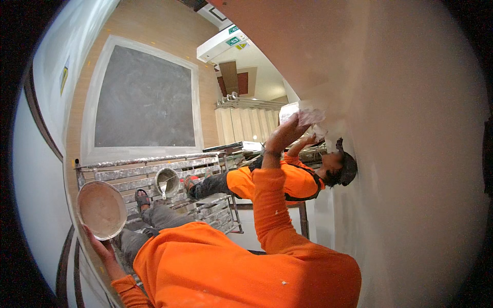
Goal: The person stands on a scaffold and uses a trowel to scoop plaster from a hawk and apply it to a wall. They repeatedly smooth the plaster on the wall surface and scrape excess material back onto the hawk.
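At lower left, my left hand (101,247) grips the near rim and underside of a round bucket (101,210) holding smooth beige-pink plaster. My right hand (285,134) is raised at upper middle, its fingers closed on a whitish lump (311,117) that meets the pale wall surface (411,154). Whether that lump is a sponge, a cloth or plaster on a tool, I cannot tell. Beside it, a co-worker's hand (308,141) holds a similar whitish lump (319,134) near the same surface.
A co-worker in an orange vest (244,182) stands close on my right. We stand on a plaster-spattered slatted platform (138,169). On it is a grey bucket (174,180) with a pale tool inside. A large dark panel (149,97), a ladder (246,102) and stacked boards lie beyond.
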Available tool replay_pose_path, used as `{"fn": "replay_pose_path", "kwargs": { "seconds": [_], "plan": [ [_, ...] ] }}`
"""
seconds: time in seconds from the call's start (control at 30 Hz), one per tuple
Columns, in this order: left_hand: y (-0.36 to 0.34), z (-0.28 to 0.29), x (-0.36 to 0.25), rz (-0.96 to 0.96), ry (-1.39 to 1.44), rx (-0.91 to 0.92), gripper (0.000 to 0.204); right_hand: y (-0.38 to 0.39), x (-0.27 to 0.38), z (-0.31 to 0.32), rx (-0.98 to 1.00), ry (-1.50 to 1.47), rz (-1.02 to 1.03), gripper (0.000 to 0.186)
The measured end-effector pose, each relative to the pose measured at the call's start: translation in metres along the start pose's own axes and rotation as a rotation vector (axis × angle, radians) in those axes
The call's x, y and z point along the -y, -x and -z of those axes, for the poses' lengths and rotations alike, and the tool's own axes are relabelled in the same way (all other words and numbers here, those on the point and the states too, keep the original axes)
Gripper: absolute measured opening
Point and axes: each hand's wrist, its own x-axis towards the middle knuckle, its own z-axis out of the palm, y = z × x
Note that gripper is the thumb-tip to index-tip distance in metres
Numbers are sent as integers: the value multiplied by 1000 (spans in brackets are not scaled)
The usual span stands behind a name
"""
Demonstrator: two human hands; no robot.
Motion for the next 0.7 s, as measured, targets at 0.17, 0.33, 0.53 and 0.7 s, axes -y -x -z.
{"fn": "replay_pose_path", "kwargs": {
  "seconds": [0.17, 0.33, 0.53, 0.7],
  "plan": [
    [-23, 25, 12, -3, 51, 26, 78, -25, 27, -32, 138, -241, -124, 58],
    [-14, 15, -2, -31, 7, -14, 79, 25, 106, -58, 172, -192, -55, 71],
    [-19, 25, 4, -97, -39, 73, 77, 85, 179, -65, 436, -249, 318, 56],
    [-14, 10, 2, 3, 13, -12, 77, 76, 133, -36, 410, -108, 494, 43]
  ]
}}
